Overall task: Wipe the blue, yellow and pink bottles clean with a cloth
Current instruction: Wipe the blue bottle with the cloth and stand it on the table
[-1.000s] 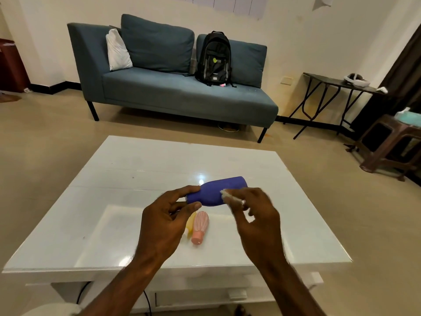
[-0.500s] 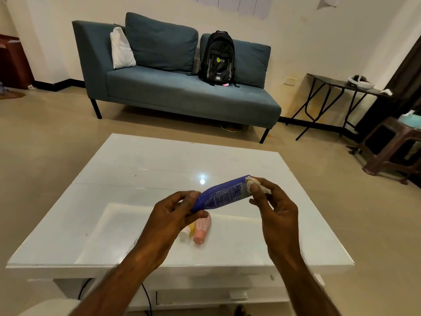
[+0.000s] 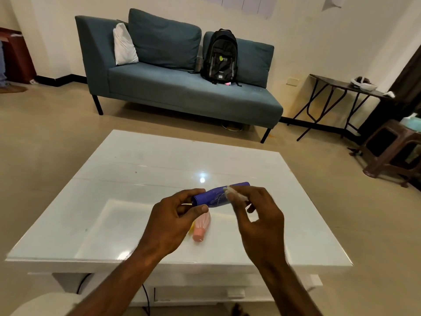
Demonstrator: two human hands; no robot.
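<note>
My left hand (image 3: pixel 173 222) grips the cap end of the blue bottle (image 3: pixel 215 197), which I hold sideways above the white table (image 3: pixel 136 169). My right hand (image 3: pixel 257 215) pinches a small white cloth (image 3: pixel 234 194) against the middle of the bottle. The pink bottle (image 3: pixel 201 225) lies on the table just under my hands, cap toward me. Only a sliver of the yellow bottle (image 3: pixel 192 229) shows beside it, the rest hidden behind my left hand.
A teal sofa (image 3: pixel 182 87) with a black backpack (image 3: pixel 219 57) stands beyond the table. A dark folding table (image 3: pixel 341 85) and brown stools (image 3: pixel 391 147) are at the right. A black cable (image 3: pixel 145 297) hangs under the table's front.
My right hand has slid the cloth from the bottle's far end back toward its middle. The bottle has turned in my left hand, so its printed label no longer faces me.
</note>
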